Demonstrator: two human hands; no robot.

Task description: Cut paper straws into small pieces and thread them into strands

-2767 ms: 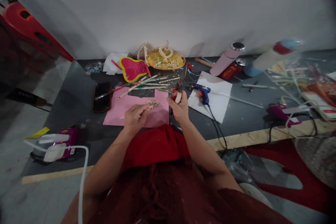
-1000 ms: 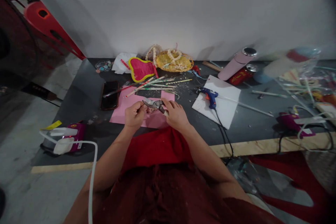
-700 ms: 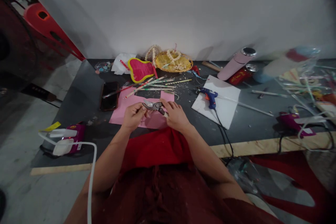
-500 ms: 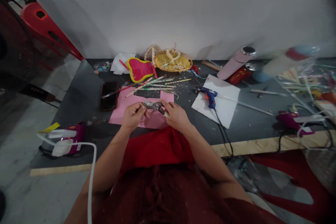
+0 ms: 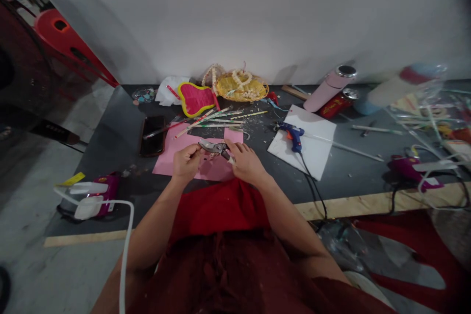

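My right hand (image 5: 247, 161) is wrapped round the handles of metal pruning shears (image 5: 217, 147), whose blades point left. At the blade tips, my left hand (image 5: 186, 161) is closed in a pinch; whatever lies between its fingers is too small to make out. Both hands are over pink paper (image 5: 169, 157), which has small scraps on it. Just beyond lie several thin patterned strips (image 5: 209, 120). A red shape with a yellow rim (image 5: 196, 99) rests behind them, beside a yellow woven basket (image 5: 243, 89) holding pale beaded pieces.
A phone (image 5: 152, 136) lies at the left. On the right, a blue glue gun (image 5: 293, 136) rests on a white board (image 5: 316, 157), its cord running off the front edge. Behind are a pink flask (image 5: 329, 89) and a red can (image 5: 339, 102). Purple power strips (image 5: 109, 194) sit at both sides.
The view has shifted very slightly. Both hands and the shears stay in nearly the same place, and my right hand's fingers look a little more spread on the handles.
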